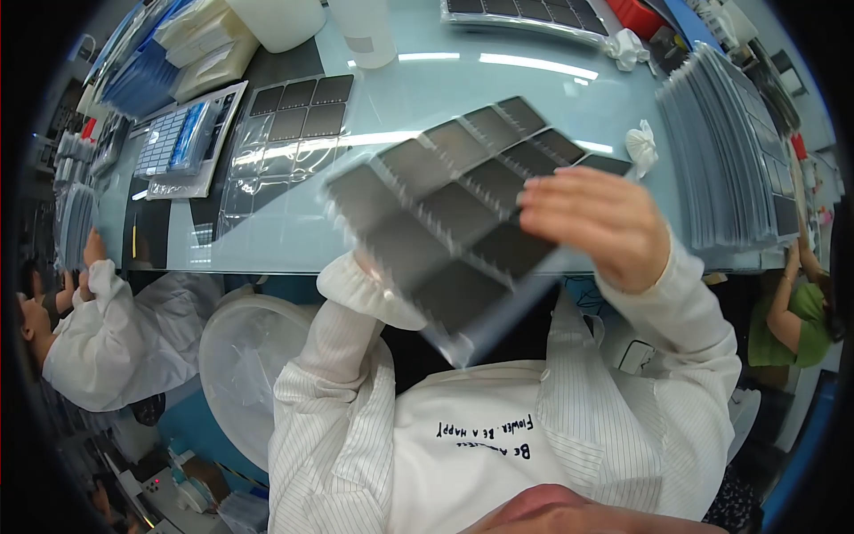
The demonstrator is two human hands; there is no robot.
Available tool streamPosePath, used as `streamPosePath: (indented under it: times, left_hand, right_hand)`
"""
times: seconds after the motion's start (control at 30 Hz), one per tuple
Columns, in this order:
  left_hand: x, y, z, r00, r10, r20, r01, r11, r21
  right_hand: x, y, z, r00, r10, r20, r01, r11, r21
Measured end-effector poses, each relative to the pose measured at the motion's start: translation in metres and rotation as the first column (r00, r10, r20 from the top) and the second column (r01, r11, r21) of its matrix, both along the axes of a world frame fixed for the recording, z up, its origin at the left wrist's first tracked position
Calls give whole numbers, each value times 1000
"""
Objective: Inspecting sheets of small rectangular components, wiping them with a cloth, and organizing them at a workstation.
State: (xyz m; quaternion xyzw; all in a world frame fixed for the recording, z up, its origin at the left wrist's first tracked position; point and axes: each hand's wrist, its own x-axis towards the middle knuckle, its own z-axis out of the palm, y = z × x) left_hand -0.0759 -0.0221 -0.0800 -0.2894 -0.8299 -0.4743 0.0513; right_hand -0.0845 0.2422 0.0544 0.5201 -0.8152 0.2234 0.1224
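A clear plastic tray (449,209) with rows of dark rectangular panels is tilted in the air above the table's near edge, slightly blurred. My right hand (600,222) is at its right side, fingers together and bent over the panels, the thumb hidden. Beneath the tray's left part is my left hand (366,263); only a bit near the wrist shows and its fingers are hidden. A similar clear tray (289,147), dark panels in its far part, lies flat on the table to the left.
Many clear trays stand in a tall stack (721,160) at the right, near crumpled white tissue (640,147). Another panel tray (525,13) lies at the back. A white keyboard-like pack (173,142) is at left. Below the table stands a white bin (253,356). Co-workers sit on both sides.
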Motion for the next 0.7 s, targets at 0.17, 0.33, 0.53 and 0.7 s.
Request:
streamPosePath:
  times: [0.17, 0.33, 0.53, 0.7]
  left_hand:
    - [-1, 2, 44, 783, -300, 546, -218, 689, 691]
    - [10, 8, 48, 782, -196, 591, -227, 794, 564]
    - [23, 21, 54, 830, -32, 556, -259, 861, 437]
    - [23, 24, 46, 826, 91, 556, -367, 836, 408]
  right_hand:
    - [32, 21, -35, 999, 21, -41, -21, 1000, 2]
    - [39, 32, -61, 975, -132, -181, 130, 991, -26]
    - [56, 28, -70, 941, -207, -267, 196, 978, -68]
    - [54, 30, -58, 916, -347, -203, 340, 938, -68]
